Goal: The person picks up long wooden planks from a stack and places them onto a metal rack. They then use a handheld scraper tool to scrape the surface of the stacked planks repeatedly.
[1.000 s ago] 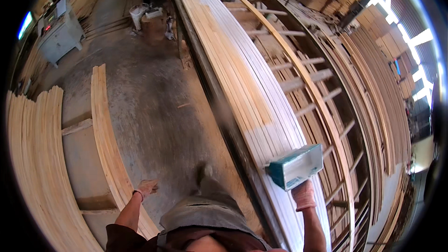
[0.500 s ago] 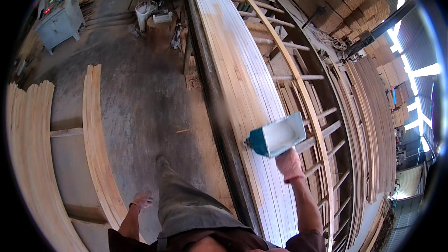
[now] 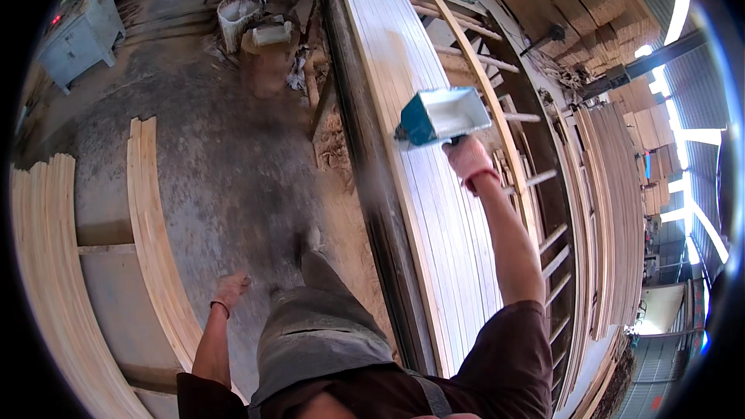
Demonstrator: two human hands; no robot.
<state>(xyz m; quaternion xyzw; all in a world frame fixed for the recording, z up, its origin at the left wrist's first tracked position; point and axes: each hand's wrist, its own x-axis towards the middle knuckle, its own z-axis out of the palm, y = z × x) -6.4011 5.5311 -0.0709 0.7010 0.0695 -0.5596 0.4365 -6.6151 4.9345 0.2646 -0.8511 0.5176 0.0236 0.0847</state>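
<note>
Person: dark short-sleeved shirt and grey trousers fill the lower edge of the view; one leg is stepped forward on the concrete floor (image 3: 233,163).
Left hand (image 3: 230,292): hangs low at the person's left side in a pale glove with a red cuff. It holds nothing and touches nothing. The fingers point down and lie loosely together; finer detail cannot be told.
Nearest to left hand: a narrow stack of pale boards (image 3: 155,233) lying on the floor just beside it, apart from it.
Board pile, far left: a wider pile of pale boards (image 3: 54,287) along the left rim, set apart from the narrow stack by a bare strip with wooden cross-pieces.
Right hand (image 3: 468,158): arm stretched forward and up, in a pale glove with a red cuff. The fingers are wrapped tight around the handle of the tool; single fingers cannot be told apart.
Tool: a teal box-shaped spreader (image 3: 442,115) with a white inner face, held just above the hand. It sits on the long bed of boards, near its right-hand half.
Long bed of boards (image 3: 434,209): pale strips laid side by side, running from near the person away to the top of the view. Its dark front edge faces the floor.
Rack (image 3: 535,178): wooden rungs beside the bed on the right, with stacked timber beyond.
Bucket (image 3: 237,19): white, standing on the floor at the far end, among scrap wood.
Cabinet (image 3: 81,27): grey-blue, at the far left.
</note>
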